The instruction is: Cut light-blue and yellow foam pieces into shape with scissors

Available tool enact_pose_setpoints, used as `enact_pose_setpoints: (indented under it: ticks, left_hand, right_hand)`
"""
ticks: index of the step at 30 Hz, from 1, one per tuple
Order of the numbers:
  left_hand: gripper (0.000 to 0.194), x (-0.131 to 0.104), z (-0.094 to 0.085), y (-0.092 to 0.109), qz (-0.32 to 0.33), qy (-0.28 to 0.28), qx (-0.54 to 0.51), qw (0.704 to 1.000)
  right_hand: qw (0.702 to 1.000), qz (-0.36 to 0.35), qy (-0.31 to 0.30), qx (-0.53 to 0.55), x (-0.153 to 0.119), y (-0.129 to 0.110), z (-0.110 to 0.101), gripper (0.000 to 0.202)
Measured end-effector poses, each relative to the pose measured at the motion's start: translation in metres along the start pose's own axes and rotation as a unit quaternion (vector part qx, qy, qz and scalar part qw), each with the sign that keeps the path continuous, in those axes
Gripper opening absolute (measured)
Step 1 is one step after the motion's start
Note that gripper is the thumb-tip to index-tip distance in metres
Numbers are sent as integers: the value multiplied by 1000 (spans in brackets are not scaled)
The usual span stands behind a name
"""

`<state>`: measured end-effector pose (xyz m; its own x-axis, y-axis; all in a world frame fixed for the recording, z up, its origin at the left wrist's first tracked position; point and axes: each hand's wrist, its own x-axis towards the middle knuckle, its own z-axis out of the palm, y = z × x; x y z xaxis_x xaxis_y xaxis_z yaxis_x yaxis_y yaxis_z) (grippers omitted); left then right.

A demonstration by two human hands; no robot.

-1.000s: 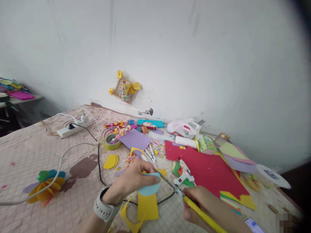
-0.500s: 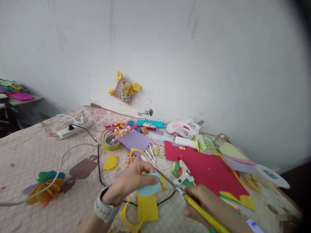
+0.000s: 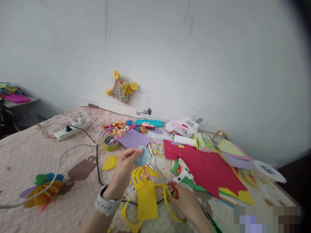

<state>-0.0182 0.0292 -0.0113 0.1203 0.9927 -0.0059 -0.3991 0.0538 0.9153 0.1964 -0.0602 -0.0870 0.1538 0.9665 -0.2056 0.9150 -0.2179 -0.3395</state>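
Here's the left hand, white watch on its wrist, pinching the light-blue paper piece between thumb and fingers, up over the middle of the table. And the right hand has the scissors by their yellow and red handles — blades angled toward the far edge, tips just below the blue piece in view. Whether those blades are parted, I can't tell.

Between the hands and nearer the front lies a yellow sheet, a curved yellow offcut beside it. Just beyond the right hand sits the white glue gun, next to the big red sheet that reaches toward the right edge.

Left of the blue piece, a little stack of yellow paper rounds; past it, the roll of tape and a purple sheet. A plastic bag lies near the far edge, a jar to its right. Over toward the far-left corner, the power strip — and nearer the front on that left side, a multicoloured paper flower.
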Motion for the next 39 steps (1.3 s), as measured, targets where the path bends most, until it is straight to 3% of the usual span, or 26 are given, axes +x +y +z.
enact_pose_setpoints:
  ticks: [4, 10, 13, 15, 17, 20, 27, 29, 31, 35, 39]
  left_hand:
    - [22, 1, 1, -3, 6, -4, 2, 1000]
    - [25, -9, 17, -13, -18, -47, 22, 998]
    - [26, -16, 28, -17, -24, -77, 25, 996]
    - [25, -19, 32, -20, -19, -92, 19, 995]
    - [24, -20, 32, -23, -22, -97, 11, 995]
    - [22, -16, 28, -23, -42, -108, 9, 993]
    - [21, -4, 16, -15, -43, -143, 96, 984]
    - [25, 3, 5, -10, -25, -131, 151, 980]
    - [29, 14, -15, -3, 15, -67, 245, 967]
    - [29, 38, -76, 9, 15, 50, 353, 934]
    - [25, 50, -127, 3, -24, 116, 438, 891]
  right_hand:
    - [1000, -14, 0, 17, 0, 3, 0, 19]
    - [993, -53, 39, 103, -8, -10, -37, 33]
    - [905, -110, 71, 404, -9, -36, -47, 33]
    - [848, -124, 94, 507, -6, -53, -46, 28]
    - [813, -111, 118, 559, -2, -66, -42, 22]
    - [789, -77, 136, 594, 5, -71, -37, 22]
    - [776, -44, 155, 609, 12, -58, -32, 23]
    - [773, -32, 173, 609, 13, -54, -31, 25]
    - [770, -20, 197, 606, 14, -49, -31, 26]
    - [784, -12, 207, 585, 16, -36, -32, 28]
    - [801, -20, 188, 568, 15, -35, -33, 29]
